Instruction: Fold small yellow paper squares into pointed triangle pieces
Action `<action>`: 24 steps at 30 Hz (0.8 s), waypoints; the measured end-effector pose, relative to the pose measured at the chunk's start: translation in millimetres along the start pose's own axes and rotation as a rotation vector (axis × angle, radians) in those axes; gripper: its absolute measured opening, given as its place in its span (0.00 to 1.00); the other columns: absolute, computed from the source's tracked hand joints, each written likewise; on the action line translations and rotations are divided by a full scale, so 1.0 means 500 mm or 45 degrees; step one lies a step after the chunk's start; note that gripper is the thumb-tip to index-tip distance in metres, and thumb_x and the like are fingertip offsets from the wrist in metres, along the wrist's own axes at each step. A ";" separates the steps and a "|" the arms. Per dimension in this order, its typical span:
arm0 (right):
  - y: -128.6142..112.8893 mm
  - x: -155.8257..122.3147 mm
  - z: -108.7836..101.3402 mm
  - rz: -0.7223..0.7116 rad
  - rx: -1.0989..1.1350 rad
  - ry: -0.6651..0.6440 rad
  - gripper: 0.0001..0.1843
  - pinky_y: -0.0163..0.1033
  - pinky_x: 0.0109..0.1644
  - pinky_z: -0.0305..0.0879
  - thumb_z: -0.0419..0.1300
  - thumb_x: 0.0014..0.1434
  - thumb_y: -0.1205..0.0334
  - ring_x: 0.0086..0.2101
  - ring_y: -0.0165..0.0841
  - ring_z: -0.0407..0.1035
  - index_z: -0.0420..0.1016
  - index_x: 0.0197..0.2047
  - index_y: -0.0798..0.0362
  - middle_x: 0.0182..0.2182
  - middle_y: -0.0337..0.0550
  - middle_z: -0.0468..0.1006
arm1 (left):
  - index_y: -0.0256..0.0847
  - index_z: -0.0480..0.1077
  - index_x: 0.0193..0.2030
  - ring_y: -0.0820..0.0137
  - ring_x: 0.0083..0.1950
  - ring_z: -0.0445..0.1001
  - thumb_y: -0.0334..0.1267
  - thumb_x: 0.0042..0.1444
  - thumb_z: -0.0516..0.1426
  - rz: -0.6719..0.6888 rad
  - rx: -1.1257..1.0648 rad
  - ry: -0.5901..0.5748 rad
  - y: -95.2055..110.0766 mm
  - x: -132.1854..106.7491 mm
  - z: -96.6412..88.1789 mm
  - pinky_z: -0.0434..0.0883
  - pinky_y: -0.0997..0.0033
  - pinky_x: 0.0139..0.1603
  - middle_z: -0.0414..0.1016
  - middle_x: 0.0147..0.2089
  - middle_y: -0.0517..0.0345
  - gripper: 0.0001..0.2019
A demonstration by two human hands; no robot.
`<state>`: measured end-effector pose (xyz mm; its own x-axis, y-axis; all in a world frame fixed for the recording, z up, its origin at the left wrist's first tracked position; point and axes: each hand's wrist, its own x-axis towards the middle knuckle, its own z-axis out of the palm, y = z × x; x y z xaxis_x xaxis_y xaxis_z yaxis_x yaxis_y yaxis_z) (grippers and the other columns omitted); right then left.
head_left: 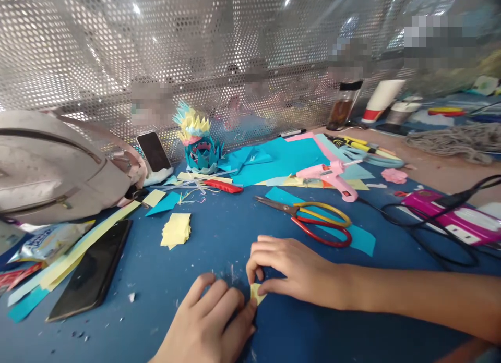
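A small piece of yellow paper [256, 294] lies on the blue table at the front, partly covered by fingers. My right hand [287, 269] pinches its upper right part between thumb and fingers. From the lower left, my left hand [213, 316] presses on its left edge with the thumb and curled fingers. Further left sits a stack of yellow paper squares [176, 230]. Beyond my right hand are scissors [305, 217] with one yellow and one red handle, resting on a blue paper strip [362, 240].
A pink glue gun [331, 176] lies behind the scissors, its cord running to a magenta power strip [450, 214]. A folded-paper model [201, 144] stands at the back near a red cutter [224, 186]. Left are a dark phone [94, 269] and a grey bag [58, 165].
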<state>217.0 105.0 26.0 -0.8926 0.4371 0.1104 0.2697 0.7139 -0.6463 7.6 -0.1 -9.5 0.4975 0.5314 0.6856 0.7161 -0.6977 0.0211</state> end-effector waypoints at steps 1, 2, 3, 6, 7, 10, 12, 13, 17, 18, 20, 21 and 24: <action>-0.002 0.001 -0.001 0.004 0.002 -0.007 0.06 0.42 0.62 0.59 0.69 0.63 0.60 0.38 0.32 0.69 0.77 0.40 0.50 0.35 0.35 0.76 | 0.41 0.77 0.42 0.69 0.31 0.67 0.33 0.76 0.47 0.002 0.001 -0.001 0.000 0.001 -0.001 0.62 0.63 0.46 0.74 0.31 0.60 0.17; -0.004 0.002 -0.002 0.007 0.002 -0.014 0.06 0.42 0.62 0.59 0.68 0.64 0.60 0.38 0.32 0.69 0.76 0.40 0.51 0.35 0.35 0.76 | 0.41 0.77 0.42 0.69 0.31 0.67 0.33 0.75 0.47 0.002 0.002 0.005 0.000 0.003 -0.004 0.62 0.63 0.46 0.74 0.31 0.60 0.18; -0.007 0.002 -0.002 0.011 0.000 -0.020 0.05 0.42 0.62 0.59 0.68 0.64 0.61 0.38 0.32 0.69 0.76 0.40 0.51 0.35 0.35 0.77 | 0.41 0.77 0.41 0.69 0.31 0.66 0.32 0.75 0.47 0.003 0.002 0.000 0.000 0.006 -0.008 0.62 0.63 0.45 0.73 0.31 0.60 0.18; -0.012 0.003 -0.001 -0.002 0.006 -0.037 0.04 0.41 0.62 0.59 0.67 0.65 0.64 0.39 0.32 0.69 0.75 0.39 0.51 0.36 0.35 0.77 | 0.40 0.76 0.40 0.69 0.31 0.67 0.32 0.75 0.47 0.021 -0.001 -0.063 -0.001 0.021 -0.025 0.63 0.65 0.44 0.73 0.31 0.60 0.17; -0.013 0.004 -0.001 -0.016 0.015 -0.042 0.04 0.41 0.62 0.58 0.66 0.66 0.65 0.39 0.31 0.69 0.75 0.39 0.52 0.37 0.36 0.78 | 0.40 0.76 0.41 0.69 0.31 0.68 0.32 0.75 0.48 0.029 -0.003 -0.088 -0.001 0.025 -0.031 0.63 0.65 0.44 0.74 0.31 0.60 0.17; -0.013 0.005 0.000 -0.061 0.041 -0.055 0.03 0.40 0.57 0.61 0.65 0.67 0.65 0.39 0.32 0.69 0.76 0.39 0.52 0.37 0.37 0.79 | 0.40 0.76 0.41 0.70 0.32 0.69 0.31 0.75 0.48 0.023 -0.019 -0.107 0.000 0.031 -0.040 0.64 0.66 0.44 0.76 0.33 0.59 0.16; -0.010 0.004 -0.002 -0.075 0.056 -0.049 0.04 0.38 0.50 0.62 0.65 0.67 0.64 0.39 0.32 0.69 0.76 0.39 0.53 0.37 0.38 0.79 | 0.40 0.76 0.42 0.69 0.34 0.71 0.31 0.75 0.49 0.015 -0.024 -0.105 0.000 0.029 -0.040 0.65 0.65 0.45 0.79 0.37 0.58 0.15; -0.008 0.003 -0.003 -0.083 0.063 -0.043 0.03 0.36 0.47 0.62 0.65 0.67 0.64 0.38 0.32 0.69 0.76 0.39 0.53 0.37 0.38 0.80 | 0.40 0.77 0.43 0.69 0.35 0.71 0.31 0.74 0.49 0.017 -0.023 -0.112 0.000 0.027 -0.038 0.66 0.65 0.46 0.80 0.40 0.58 0.15; 0.002 -0.005 -0.012 -0.221 0.002 0.026 0.02 0.34 0.40 0.60 0.63 0.69 0.64 0.36 0.30 0.68 0.75 0.42 0.52 0.36 0.38 0.79 | 0.39 0.77 0.45 0.68 0.37 0.73 0.33 0.75 0.48 0.023 -0.037 -0.041 0.000 0.017 -0.029 0.67 0.62 0.49 0.82 0.46 0.56 0.16; 0.005 -0.007 -0.014 -0.282 -0.037 0.045 0.02 0.34 0.40 0.60 0.61 0.70 0.64 0.35 0.30 0.68 0.74 0.42 0.52 0.35 0.38 0.79 | 0.38 0.77 0.45 0.68 0.37 0.73 0.33 0.76 0.47 0.027 -0.046 -0.016 0.000 0.016 -0.028 0.66 0.61 0.49 0.82 0.45 0.56 0.16; 0.008 -0.010 -0.016 -0.385 -0.112 0.076 0.04 0.35 0.41 0.61 0.58 0.72 0.64 0.36 0.30 0.68 0.73 0.42 0.53 0.35 0.39 0.79 | 0.37 0.77 0.46 0.68 0.38 0.75 0.33 0.75 0.48 0.050 -0.067 -0.068 0.001 0.016 -0.030 0.66 0.62 0.50 0.83 0.46 0.56 0.15; 0.010 -0.011 -0.017 -0.424 -0.143 0.085 0.05 0.35 0.41 0.61 0.57 0.73 0.65 0.36 0.30 0.68 0.73 0.42 0.53 0.35 0.39 0.79 | 0.36 0.77 0.46 0.68 0.39 0.75 0.33 0.75 0.49 0.063 -0.077 -0.104 0.001 0.017 -0.031 0.67 0.62 0.50 0.83 0.46 0.56 0.15; 0.011 -0.012 -0.018 -0.524 -0.216 0.118 0.07 0.36 0.40 0.60 0.54 0.74 0.65 0.35 0.31 0.67 0.71 0.42 0.53 0.34 0.39 0.79 | 0.34 0.77 0.46 0.69 0.38 0.76 0.33 0.76 0.49 0.074 -0.099 -0.102 0.001 0.021 -0.035 0.66 0.63 0.49 0.83 0.45 0.56 0.15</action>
<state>227.0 111.3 28.3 -0.9040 0.1396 0.4042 -0.0387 0.9146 -0.4026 4.4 -3.2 10.6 0.5770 0.5231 0.6273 0.6461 -0.7622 0.0413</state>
